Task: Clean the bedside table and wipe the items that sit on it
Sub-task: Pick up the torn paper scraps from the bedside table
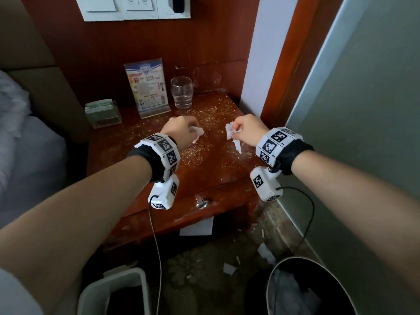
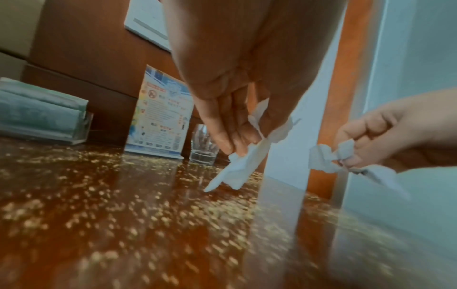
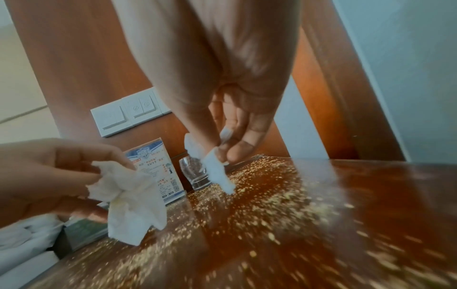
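left hand (image 1: 181,130) pinched a tissue piece (image 1: 198,133) | right hand (image 1: 248,130) pinched another tissue piece (image 1: 231,133) | both above crumb-strewn bedside table (image 1: 136,155)

Red-brown glossy table (image 1: 218,164) speckled with pale yellow crumbs (image 1: 204,114); white tissue pieces (image 1: 231,133). Clear glass (image 1: 181,92); blue-and-white printed card (image 1: 148,87) with a red sign. White wristbands (image 1: 163,151) bear black-and-white square markers; green packets (image 1: 100,108).
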